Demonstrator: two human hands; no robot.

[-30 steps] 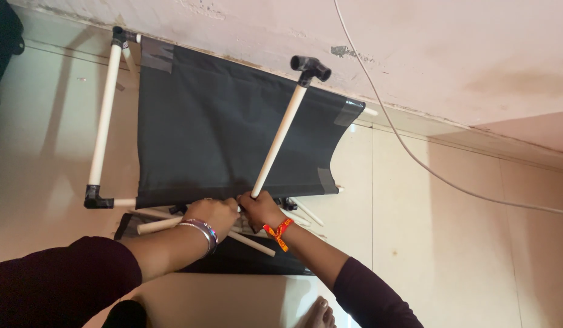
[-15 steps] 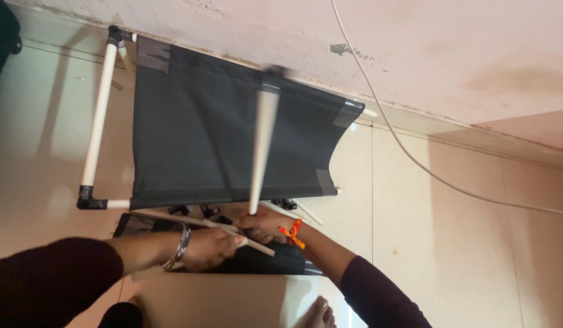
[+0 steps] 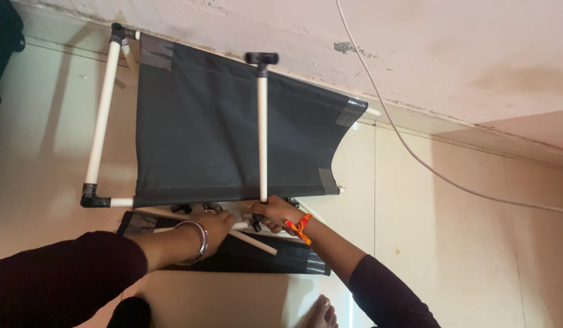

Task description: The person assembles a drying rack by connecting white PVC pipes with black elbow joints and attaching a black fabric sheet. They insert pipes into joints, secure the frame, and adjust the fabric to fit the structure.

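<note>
Both arms reach forward over the floor (image 3: 451, 243). The right hand (image 3: 275, 214) has its fingers wrapped round the lower end of an upright white pipe (image 3: 262, 136). The left hand (image 3: 213, 228) curls over a slanted pipe (image 3: 251, 240) just beneath, beside the black cloth (image 3: 202, 127).

White pipe (image 3: 262, 136) upright, black fitting (image 3: 261, 59) atop.
</note>
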